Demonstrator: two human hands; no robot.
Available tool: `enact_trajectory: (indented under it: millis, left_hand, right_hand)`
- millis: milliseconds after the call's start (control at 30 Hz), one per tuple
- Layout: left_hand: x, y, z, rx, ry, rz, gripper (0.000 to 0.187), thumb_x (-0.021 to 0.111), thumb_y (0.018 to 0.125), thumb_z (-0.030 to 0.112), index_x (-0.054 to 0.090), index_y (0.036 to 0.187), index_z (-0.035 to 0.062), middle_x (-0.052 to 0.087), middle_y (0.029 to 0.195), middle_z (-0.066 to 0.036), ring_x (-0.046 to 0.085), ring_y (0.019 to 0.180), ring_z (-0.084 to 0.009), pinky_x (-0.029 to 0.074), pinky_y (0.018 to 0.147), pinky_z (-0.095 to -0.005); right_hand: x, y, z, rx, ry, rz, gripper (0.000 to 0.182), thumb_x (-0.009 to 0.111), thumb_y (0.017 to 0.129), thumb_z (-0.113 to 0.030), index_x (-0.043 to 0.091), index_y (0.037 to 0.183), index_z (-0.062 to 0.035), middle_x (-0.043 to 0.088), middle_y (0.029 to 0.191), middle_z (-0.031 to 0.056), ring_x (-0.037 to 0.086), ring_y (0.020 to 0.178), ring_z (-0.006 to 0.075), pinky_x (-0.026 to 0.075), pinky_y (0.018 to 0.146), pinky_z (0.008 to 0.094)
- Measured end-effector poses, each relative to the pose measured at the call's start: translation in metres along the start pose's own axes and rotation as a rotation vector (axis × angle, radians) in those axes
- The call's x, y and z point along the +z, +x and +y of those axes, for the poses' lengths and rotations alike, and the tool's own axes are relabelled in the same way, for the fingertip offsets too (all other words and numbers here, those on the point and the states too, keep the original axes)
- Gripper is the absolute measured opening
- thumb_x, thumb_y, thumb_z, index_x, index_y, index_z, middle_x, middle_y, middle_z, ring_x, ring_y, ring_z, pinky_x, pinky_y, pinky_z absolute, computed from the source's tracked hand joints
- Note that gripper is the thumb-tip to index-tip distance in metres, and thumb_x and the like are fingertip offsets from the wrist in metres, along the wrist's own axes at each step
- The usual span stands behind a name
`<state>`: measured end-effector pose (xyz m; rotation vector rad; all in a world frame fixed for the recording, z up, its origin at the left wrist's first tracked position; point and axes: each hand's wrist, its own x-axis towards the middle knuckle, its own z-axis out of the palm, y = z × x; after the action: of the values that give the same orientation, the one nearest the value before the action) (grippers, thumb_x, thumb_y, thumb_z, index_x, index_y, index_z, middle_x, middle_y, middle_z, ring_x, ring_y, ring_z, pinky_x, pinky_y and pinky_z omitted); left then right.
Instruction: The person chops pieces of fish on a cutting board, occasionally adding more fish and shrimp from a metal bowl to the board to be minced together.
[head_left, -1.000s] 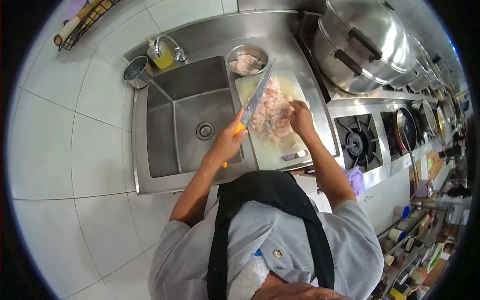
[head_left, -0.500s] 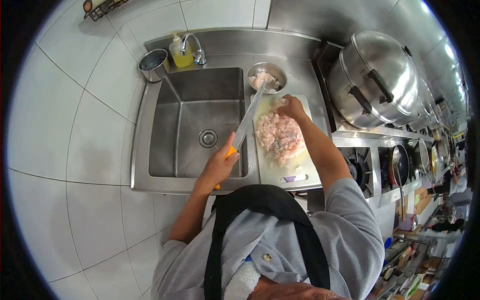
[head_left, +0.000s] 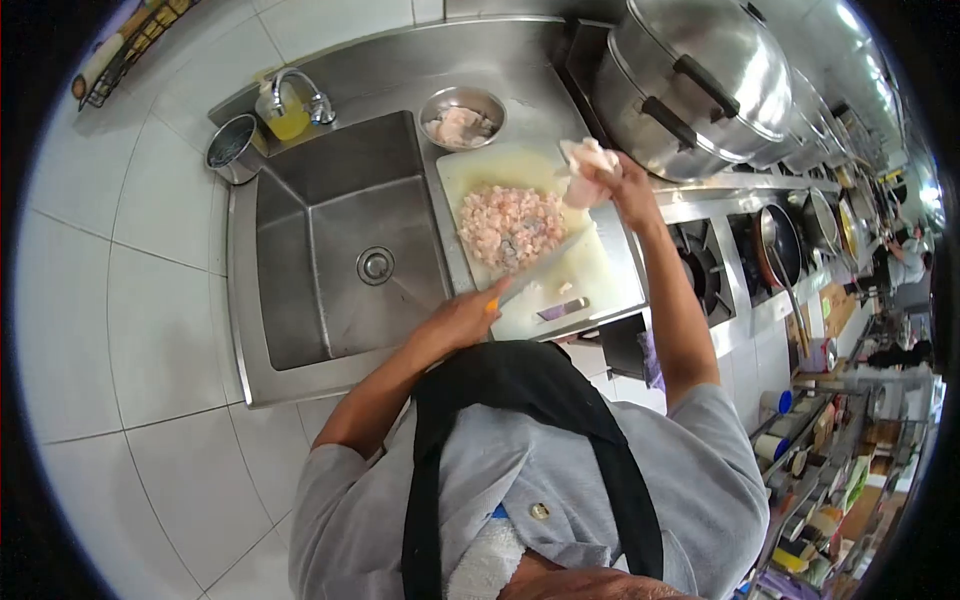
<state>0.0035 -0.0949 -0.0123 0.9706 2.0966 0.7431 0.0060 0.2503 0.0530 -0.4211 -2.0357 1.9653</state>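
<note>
My left hand is closed round the orange handle of a knife, whose long blade reaches up and right over the white cutting board. A heap of chopped pale pink meat lies on the board, left of the blade. Lifted above the board's right edge, my right hand grips a pale, limp piece of raw meat. Behind the board stands a metal bowl with more pale raw pieces inside.
The steel sink lies left of the board, with a faucet, soap bottle and metal container at its back. To the right are a large lidded pot, a burner and a wok. Another person stands far right.
My right hand has lifted a meat piece off the board, moving right. The knife has swung from over the sink's edge down across the board. The camera view has tilted.
</note>
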Motion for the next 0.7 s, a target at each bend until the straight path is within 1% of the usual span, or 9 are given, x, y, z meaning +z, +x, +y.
enact_trajectory:
  millis: [67,133,167,200,267,367,467,600,700]
  left_hand:
    - [0.005,0.012,0.0,0.0,-0.012,0.045,0.064,0.059,0.098,0.022,0.034,0.156,0.0198,0.063,0.125,-0.029,0.063,0.114,-0.043,0.049,0.097,-0.045]
    - [0.008,0.015,0.003,0.041,-0.056,0.066,0.064,0.059,0.098,0.022,0.034,0.156,0.0175,0.062,0.125,-0.03,0.062,0.115,-0.0436,0.049,0.096,-0.0457]
    - [0.021,0.022,-0.008,0.143,-0.051,0.151,0.065,0.057,0.097,0.022,0.031,0.156,0.0125,0.065,0.113,-0.032,0.062,0.109,-0.0469,0.048,0.094,-0.05]
    - [0.024,0.021,-0.007,0.144,-0.057,0.149,0.065,0.057,0.097,0.023,0.03,0.156,0.0126,0.065,0.113,-0.033,0.062,0.109,-0.0471,0.048,0.094,-0.0501]
    - [0.021,0.019,0.003,0.145,-0.063,0.153,0.065,0.057,0.098,0.023,0.029,0.157,0.0129,0.064,0.113,-0.033,0.062,0.109,-0.0474,0.048,0.094,-0.0502]
    - [0.009,0.011,0.025,0.13,-0.038,0.182,0.065,0.055,0.099,0.022,0.028,0.157,0.0132,0.063,0.113,-0.033,0.061,0.108,-0.0477,0.048,0.094,-0.0506]
    - [-0.009,0.001,0.048,0.137,-0.034,0.183,0.065,0.056,0.099,0.02,0.028,0.157,0.0129,0.061,0.122,-0.033,0.062,0.113,-0.0452,0.048,0.095,-0.0481]
    - [-0.03,-0.018,0.078,0.108,0.121,0.059,0.064,0.053,0.1,0.019,0.026,0.158,0.0121,0.063,0.114,-0.032,0.062,0.106,-0.0475,0.048,0.091,-0.0511]
    - [-0.032,-0.031,0.09,0.062,0.23,-0.049,0.063,0.051,0.101,0.019,0.025,0.158,0.0123,0.063,0.106,-0.031,0.062,0.099,-0.0482,0.048,0.088,-0.0523]
  right_hand:
    - [0.003,-0.04,0.031,0.017,0.042,0.057,0.038,0.078,0.088,-0.023,0.064,0.113,0.0016,0.072,0.096,0.0087,0.069,0.087,0.0174,0.055,0.072,0.0298]
    - [0.013,-0.071,0.065,0.232,-0.339,0.252,0.038,0.076,0.091,-0.031,0.063,0.103,0.0027,0.072,0.088,0.0142,0.07,0.082,0.0177,0.055,0.066,0.0302]
    - [0.026,-0.089,0.075,0.289,-0.39,0.329,0.05,0.068,0.095,-0.043,0.06,0.095,0.0061,0.069,0.079,0.0216,0.071,0.074,0.0292,0.056,0.065,0.0391]
    - [0.021,-0.097,0.108,0.218,-0.799,0.329,0.058,0.058,0.098,-0.049,0.059,0.094,0.0097,0.066,0.078,0.0291,0.067,0.077,0.043,0.055,0.073,0.0486]
    - [0.023,-0.116,0.117,0.041,-0.986,0.386,0.06,0.052,0.1,-0.05,0.06,0.099,0.0091,0.065,0.083,0.0344,0.063,0.085,0.0505,0.051,0.081,0.054]
    - [0.001,-0.129,0.111,0.12,-0.92,0.214,0.049,0.055,0.1,-0.043,0.063,0.115,0.0037,0.066,0.098,0.0329,0.064,0.091,0.0477,0.05,0.085,0.0527]
    - [0.005,-0.143,0.114,0.172,-0.618,0.32,0.046,0.058,0.099,-0.037,0.06,0.121,0.0027,0.068,0.1,0.0297,0.065,0.09,0.0465,0.052,0.087,0.0498]
    - [0.009,-0.142,0.099,-0.356,-0.783,0.374,0.041,0.071,0.087,-0.02,0.061,0.125,-0.0061,0.062,0.114,0.0165,0.062,0.096,0.0264,0.054,0.071,0.0372]
    - [0.0,-0.134,0.091,-0.284,-0.775,0.165,0.038,0.073,0.081,-0.01,0.063,0.118,-0.0071,0.058,0.115,0.0152,0.06,0.09,0.0267,0.053,0.07,0.0343]
